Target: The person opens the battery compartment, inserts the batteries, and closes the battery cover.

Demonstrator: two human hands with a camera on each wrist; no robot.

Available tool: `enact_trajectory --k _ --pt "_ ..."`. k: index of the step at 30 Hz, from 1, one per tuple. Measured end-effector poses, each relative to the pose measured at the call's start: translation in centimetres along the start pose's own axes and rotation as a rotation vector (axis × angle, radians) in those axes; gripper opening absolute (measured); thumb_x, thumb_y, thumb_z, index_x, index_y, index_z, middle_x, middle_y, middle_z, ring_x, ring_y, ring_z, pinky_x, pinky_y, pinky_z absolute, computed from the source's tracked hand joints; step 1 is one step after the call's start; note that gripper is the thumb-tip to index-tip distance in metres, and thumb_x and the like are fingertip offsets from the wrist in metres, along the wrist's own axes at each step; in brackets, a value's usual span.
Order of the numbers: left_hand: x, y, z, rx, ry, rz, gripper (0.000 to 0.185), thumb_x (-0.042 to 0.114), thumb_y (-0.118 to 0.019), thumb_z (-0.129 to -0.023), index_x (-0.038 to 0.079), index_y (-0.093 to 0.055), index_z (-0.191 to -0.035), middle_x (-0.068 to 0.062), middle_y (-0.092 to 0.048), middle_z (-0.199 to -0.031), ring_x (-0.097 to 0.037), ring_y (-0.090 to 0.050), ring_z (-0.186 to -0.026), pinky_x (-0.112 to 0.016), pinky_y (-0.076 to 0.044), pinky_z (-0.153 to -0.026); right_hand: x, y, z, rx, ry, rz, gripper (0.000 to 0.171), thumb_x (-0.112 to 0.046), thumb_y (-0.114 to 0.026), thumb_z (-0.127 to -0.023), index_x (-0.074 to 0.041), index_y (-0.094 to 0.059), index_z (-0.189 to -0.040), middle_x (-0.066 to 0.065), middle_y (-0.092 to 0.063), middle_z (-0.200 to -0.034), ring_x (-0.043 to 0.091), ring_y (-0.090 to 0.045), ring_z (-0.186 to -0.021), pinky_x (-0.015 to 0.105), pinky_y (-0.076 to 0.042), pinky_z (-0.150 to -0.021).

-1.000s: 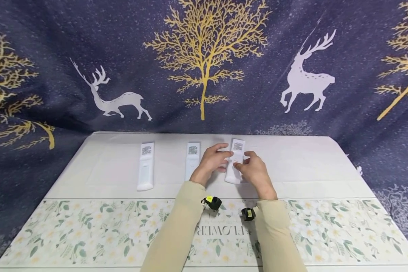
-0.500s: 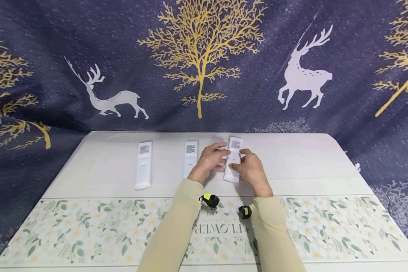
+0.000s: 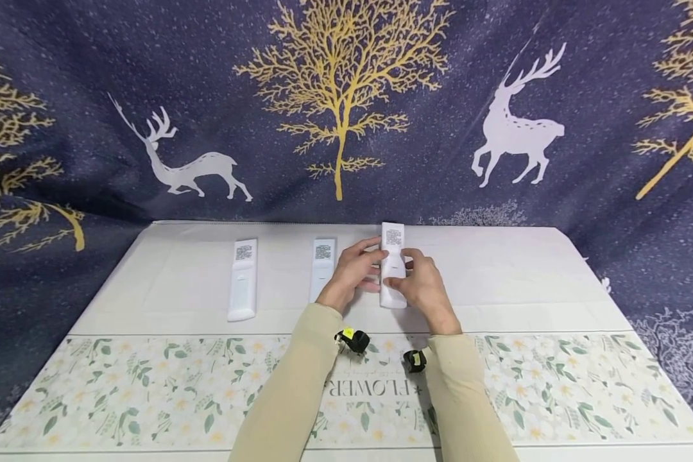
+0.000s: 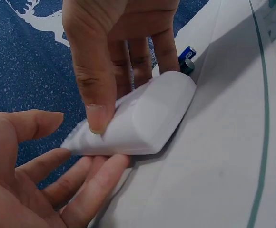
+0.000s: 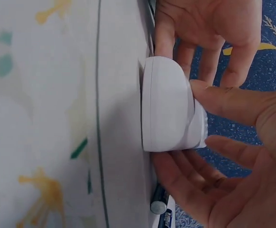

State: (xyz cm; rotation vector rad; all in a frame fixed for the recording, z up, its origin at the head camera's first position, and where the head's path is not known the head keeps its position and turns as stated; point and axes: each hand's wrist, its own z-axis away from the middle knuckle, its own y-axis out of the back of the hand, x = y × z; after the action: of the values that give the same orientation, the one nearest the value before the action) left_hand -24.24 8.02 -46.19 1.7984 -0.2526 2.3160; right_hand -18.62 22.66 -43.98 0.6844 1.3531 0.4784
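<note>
Right of the two lying remotes, we grip the third remote in both hands, lifted off the desk. Its back cover likely slides off next, needing firm thumb pressure.

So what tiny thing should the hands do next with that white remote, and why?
Probably slide the back cover off with the thumb. Both the left hand and the right hand hold the long white plastic remote tilted up, its back side with a printed code label facing up, and a small battery lies on the white table beside it.
</note>
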Motion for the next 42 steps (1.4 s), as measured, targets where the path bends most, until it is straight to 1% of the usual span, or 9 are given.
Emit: enact_trajectory --k 7,10,14,18,21,26,30,36,42 --pt "-0.1 0.2 0.0 0.032 -0.056 0.003 0.052 0.021 -0.068 -0.103 0.026 -0.059 -0.154 -0.011 -0.069 -0.117 -0.026 -0.074 -0.093 -0.037 -0.065 -0.067 0.3 -0.2 0.1 -0.021 0.078 -0.088 0.071 0.0 -0.079 -0.094 -0.001 -0.045 -0.156 0.031 -0.056 -0.136 0.045 -0.064 -0.121 0.053 -0.058 -0.096" --pt "-0.1 0.5 0.0 0.04 -0.079 0.016 0.054 0.019 -0.067 -0.104 0.029 -0.056 -0.156 -0.01 -0.068 -0.117 -0.026 -0.075 -0.09 -0.037 -0.065 -0.065 0.5 -0.2 0.2 -0.022 0.129 -0.127 0.066 0.003 -0.078 -0.094 -0.002 -0.05 -0.153 0.031 -0.055 -0.136 0.045 -0.065 -0.119 0.052 -0.059 -0.094" --pt "0.2 0.9 -0.1 0.051 -0.121 0.014 0.056 0.017 -0.067 -0.105 0.033 -0.054 -0.157 -0.01 -0.07 -0.116 -0.026 -0.075 -0.087 -0.038 -0.065 -0.063 0.6 -0.2 0.3 -0.012 0.194 -0.166 0.058 0.003 -0.079 -0.093 -0.003 -0.056 -0.146 0.027 -0.055 -0.134 0.044 -0.067 -0.115 0.051 -0.06 -0.091" --pt "0.7 1.3 -0.1 0.051 -0.145 0.001 0.059 0.015 -0.068 -0.104 0.036 -0.053 -0.157 -0.01 -0.07 -0.115 -0.026 -0.074 -0.088 -0.04 -0.065 -0.064 0.5 -0.1 0.4 -0.011 0.235 -0.188 0.054 0.001 -0.081 -0.092 -0.003 -0.06 -0.142 0.024 -0.056 -0.133 0.042 -0.067 -0.112 0.049 -0.061 -0.088" --pt "1.0 1.4 0.0 0.052 -0.146 -0.001 0.063 0.013 -0.069 -0.104 0.037 -0.05 -0.159 -0.01 -0.07 -0.116 -0.026 -0.071 -0.087 -0.042 -0.065 -0.065 0.4 0.0 0.5 -0.017 0.251 -0.192 0.051 -0.001 -0.081 -0.092 -0.004 -0.061 -0.14 0.023 -0.056 -0.135 0.042 -0.066 -0.112 0.049 -0.061 -0.087" --pt "1.5 1.8 0.0 0.073 -0.163 0.007 0.069 0.011 -0.069 -0.103 0.039 -0.045 -0.162 -0.01 -0.07 -0.117 -0.022 -0.065 -0.081 -0.041 -0.064 -0.059 0.1 0.1 0.6 -0.033 0.266 -0.212 0.047 -0.002 -0.081 -0.092 -0.005 -0.064 -0.135 0.022 -0.057 -0.135 0.041 -0.067 -0.111 0.048 -0.061 -0.086" --pt "1.6 2.1 0.1 0.089 -0.182 0.014 0.069 0.01 -0.068 -0.103 0.041 -0.047 -0.161 -0.011 -0.069 -0.113 -0.022 -0.066 -0.079 -0.037 -0.063 -0.054 -0.2 0.0 0.6 -0.057 0.281 -0.209 0.044 -0.003 -0.081 -0.093 -0.006 -0.065 -0.134 0.021 -0.058 -0.133 0.038 -0.067 -0.107 0.044 -0.06 -0.083" --pt "1.6 2.6 0.1 0.08 -0.194 0.023 0.068 0.01 -0.067 -0.103 0.039 -0.047 -0.161 -0.011 -0.07 -0.113 -0.027 -0.068 -0.083 -0.035 -0.062 -0.051 -0.5 0.0 0.7 -0.075 0.29 -0.175 0.043 -0.003 -0.081 -0.093 -0.007 -0.065 -0.133 0.02 -0.059 -0.128 0.037 -0.067 -0.104 0.042 -0.06 -0.079" --pt "1.7 2.7 0.2 0.09 -0.213 -0.017 0.067 0.012 -0.068 -0.104 0.042 -0.047 -0.16 -0.01 -0.07 -0.114 -0.022 -0.063 -0.08 -0.033 -0.06 -0.048 -0.6 -0.2 0.7 -0.077 0.321 -0.151 0.04 -0.001 -0.08 -0.094 -0.006 -0.065 -0.131 0.021 -0.058 -0.127 0.038 -0.068 -0.104 0.043 -0.06 -0.079"
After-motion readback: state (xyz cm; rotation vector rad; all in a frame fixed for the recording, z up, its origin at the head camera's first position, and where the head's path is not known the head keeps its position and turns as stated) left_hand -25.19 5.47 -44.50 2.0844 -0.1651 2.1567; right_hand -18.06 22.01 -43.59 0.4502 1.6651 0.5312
